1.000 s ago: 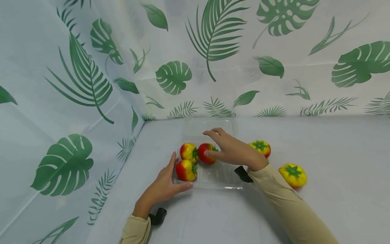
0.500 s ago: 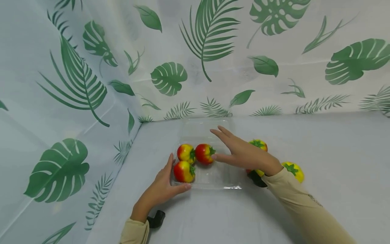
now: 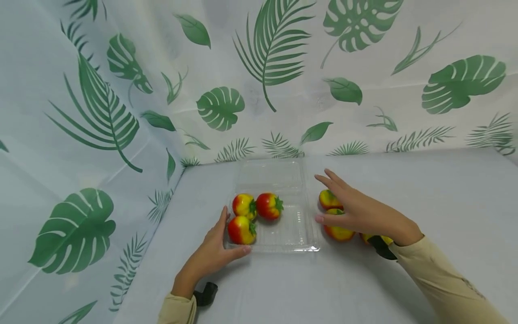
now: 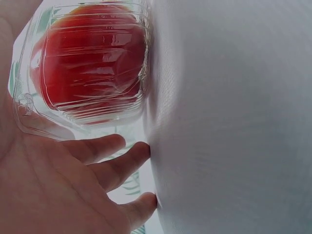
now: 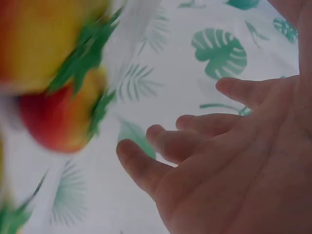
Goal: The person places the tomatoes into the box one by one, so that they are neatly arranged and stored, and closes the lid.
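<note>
Head view, clear clamshell box (image 3: 297,248): lid back, three red-yellow fruits (image 3: 269,207) inside.
Left hand (image 3: 213,249): spread, touching the box's left side.
Right hand (image 3: 360,210): spread, near loose fruits (image 3: 338,233) right of the box.

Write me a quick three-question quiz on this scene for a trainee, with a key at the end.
1. How many red-and-yellow fruits sit inside the clear container?

2. True or false: the right hand is gripping a fruit.

3. The container's lid is:
A) closed over the fruits
B) opened out at the far side
C) under the right hand

Key: 1. Three. 2. False; it holds nothing. 3. B.
</note>
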Action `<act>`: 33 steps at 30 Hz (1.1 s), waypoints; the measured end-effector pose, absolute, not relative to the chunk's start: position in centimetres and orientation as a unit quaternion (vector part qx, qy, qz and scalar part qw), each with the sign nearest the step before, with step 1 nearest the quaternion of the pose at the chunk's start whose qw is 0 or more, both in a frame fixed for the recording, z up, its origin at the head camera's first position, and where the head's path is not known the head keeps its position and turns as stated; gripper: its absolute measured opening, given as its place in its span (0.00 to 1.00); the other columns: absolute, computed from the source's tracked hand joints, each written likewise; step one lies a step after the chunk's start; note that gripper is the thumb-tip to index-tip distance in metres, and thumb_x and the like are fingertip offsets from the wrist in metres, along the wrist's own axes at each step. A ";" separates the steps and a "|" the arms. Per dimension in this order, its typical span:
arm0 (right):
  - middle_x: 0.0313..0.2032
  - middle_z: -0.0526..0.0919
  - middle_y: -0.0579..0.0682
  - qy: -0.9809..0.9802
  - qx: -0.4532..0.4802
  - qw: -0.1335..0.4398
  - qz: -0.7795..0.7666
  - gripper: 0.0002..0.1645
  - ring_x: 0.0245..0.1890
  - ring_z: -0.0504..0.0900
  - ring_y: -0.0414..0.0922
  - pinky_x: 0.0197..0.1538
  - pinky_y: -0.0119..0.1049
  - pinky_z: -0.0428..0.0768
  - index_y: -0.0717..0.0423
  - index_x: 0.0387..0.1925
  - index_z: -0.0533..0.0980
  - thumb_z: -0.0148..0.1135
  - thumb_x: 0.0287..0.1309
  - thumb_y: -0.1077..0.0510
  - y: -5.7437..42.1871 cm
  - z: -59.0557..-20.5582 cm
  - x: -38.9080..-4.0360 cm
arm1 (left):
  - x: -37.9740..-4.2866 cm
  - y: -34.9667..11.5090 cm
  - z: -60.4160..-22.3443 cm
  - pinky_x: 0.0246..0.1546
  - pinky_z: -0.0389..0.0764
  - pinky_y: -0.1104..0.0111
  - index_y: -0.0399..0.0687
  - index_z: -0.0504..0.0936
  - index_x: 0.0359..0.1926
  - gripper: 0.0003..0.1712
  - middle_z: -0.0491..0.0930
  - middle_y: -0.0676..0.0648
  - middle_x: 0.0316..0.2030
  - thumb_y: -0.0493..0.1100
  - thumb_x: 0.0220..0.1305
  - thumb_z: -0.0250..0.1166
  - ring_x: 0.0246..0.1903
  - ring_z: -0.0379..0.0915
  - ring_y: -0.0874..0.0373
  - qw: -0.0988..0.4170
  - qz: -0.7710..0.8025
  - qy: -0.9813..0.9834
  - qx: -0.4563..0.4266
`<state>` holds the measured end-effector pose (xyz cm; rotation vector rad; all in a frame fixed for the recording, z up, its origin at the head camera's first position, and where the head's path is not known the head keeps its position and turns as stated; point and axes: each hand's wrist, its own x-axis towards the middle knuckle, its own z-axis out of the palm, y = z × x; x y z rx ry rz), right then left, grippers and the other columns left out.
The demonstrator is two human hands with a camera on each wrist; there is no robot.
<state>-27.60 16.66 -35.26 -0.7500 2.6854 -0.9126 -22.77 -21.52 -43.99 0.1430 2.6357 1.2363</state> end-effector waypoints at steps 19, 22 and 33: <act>0.79 0.52 0.73 0.934 -0.195 0.119 -0.277 0.66 0.74 0.56 0.76 0.66 0.80 0.61 0.59 0.83 0.53 0.80 0.58 0.37 25.5 -38.2 -26.9 | -22.3 -21.2 -44.4 0.74 0.54 0.31 0.53 0.36 0.88 0.74 0.48 0.38 0.84 0.69 0.60 0.76 0.81 0.47 0.34 0.124 0.407 0.904 0.037; 0.77 0.57 0.72 0.929 -0.205 0.135 -0.276 0.64 0.73 0.60 0.74 0.66 0.78 0.65 0.61 0.82 0.56 0.80 0.58 0.37 25.8 -38.4 -27.0 | -22.2 -21.4 -44.4 0.75 0.52 0.33 0.53 0.34 0.88 0.74 0.47 0.41 0.85 0.68 0.61 0.76 0.82 0.45 0.37 0.121 0.407 0.904 0.039; 0.69 0.65 0.74 0.922 -0.213 0.206 -0.248 0.54 0.60 0.74 0.66 0.60 0.72 0.77 0.59 0.76 0.66 0.82 0.56 0.45 25.9 -38.4 -27.2 | -22.6 -21.1 -43.8 0.75 0.52 0.33 0.51 0.34 0.88 0.75 0.48 0.39 0.85 0.69 0.60 0.76 0.82 0.45 0.36 0.115 0.404 0.907 0.039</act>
